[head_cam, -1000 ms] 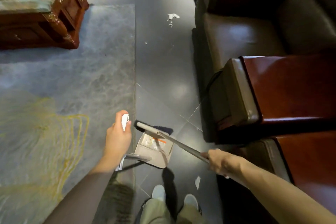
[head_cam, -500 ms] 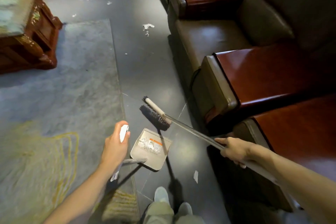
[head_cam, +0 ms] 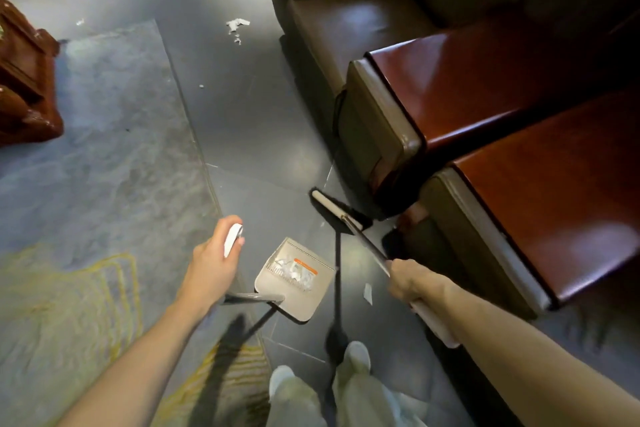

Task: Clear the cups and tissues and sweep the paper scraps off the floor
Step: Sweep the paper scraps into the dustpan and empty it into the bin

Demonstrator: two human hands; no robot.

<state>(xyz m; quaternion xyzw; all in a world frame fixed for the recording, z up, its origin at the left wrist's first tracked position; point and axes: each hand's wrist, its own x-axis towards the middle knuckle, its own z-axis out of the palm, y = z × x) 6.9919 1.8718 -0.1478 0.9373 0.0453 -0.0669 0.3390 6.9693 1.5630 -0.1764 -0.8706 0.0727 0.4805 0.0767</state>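
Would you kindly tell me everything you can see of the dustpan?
The dustpan is a pale grey, plastic-looking tray with an orange label and white paper scraps inside. A thin metal stem rises from its rear to a white grip, which the left hand holds. It sits low over the dark floor beside the rug; contact is unclear. The broom, held by the right hand, stands apart.

Left hand (head_cam: 211, 267) grips the white handle end of a grey plastic dustpan (head_cam: 298, 305). The pan sits low over the dark glossy floor tiles (head_cam: 249, 121), beside the edge of a blue-grey rug (head_cam: 104, 149); floor contact unclear. White paper scraps (head_cam: 294, 272) lie inside the pan. Right hand (head_cam: 412, 282) grips the metal shaft of a black-bristled broom (head_cam: 329, 206), its head down by the base of a brown sofa with red-brown wooden armrest tops (head_cam: 467, 87). One loose white scrap (head_cam: 367, 294) lies just right of the pan. A torn white cluster (head_cam: 236, 25) lies well ahead.
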